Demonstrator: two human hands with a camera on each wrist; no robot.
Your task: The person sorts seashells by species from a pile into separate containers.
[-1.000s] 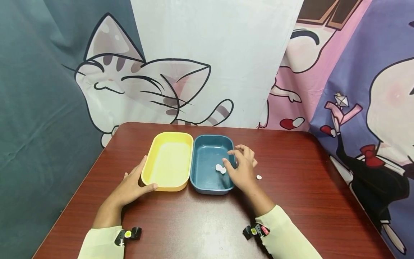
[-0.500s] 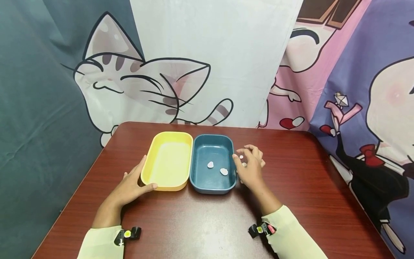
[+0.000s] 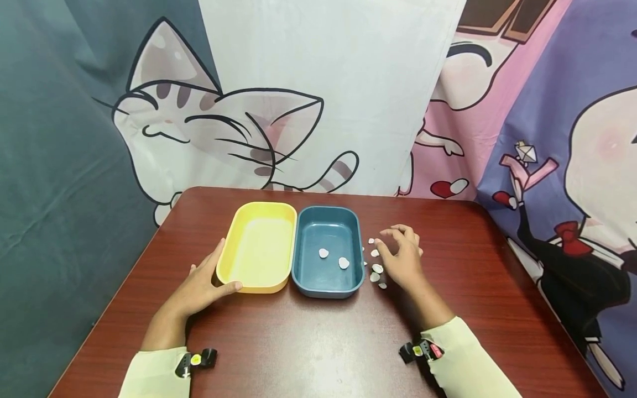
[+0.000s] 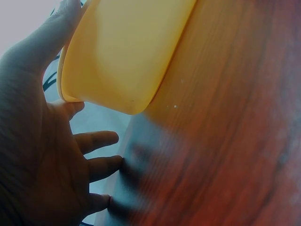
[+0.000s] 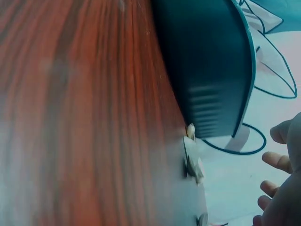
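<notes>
My left hand [image 3: 198,288] rests against the near left corner of a yellow plastic tray [image 3: 265,288], thumb at the front rim and fingers along the left side. In the left wrist view the other fingers [image 4: 106,167] spread apart below the tray. Beside it stands a dark blue tray [image 3: 311,284] with two small white seashell-like pieces [image 3: 344,263] lying apart in it. My right hand [image 3: 405,261] hovers right of the blue tray, fingers loosely curved, with nothing visible in its grasp. Several similar shells [image 3: 375,277] lie on the table between that tray and the hand.
The reddish-brown wooden table [image 3: 318,337] carries both trays, side by side near its far edge. Behind them hangs a cloth backdrop [image 3: 348,66] with cartoon drawings. A wrist camera [image 3: 420,351] is strapped to each sleeve.
My right hand has moved from over the blue tray out to the right, uncovering several shells on the table. The two shells in the tray have come apart. My left hand stays put.
</notes>
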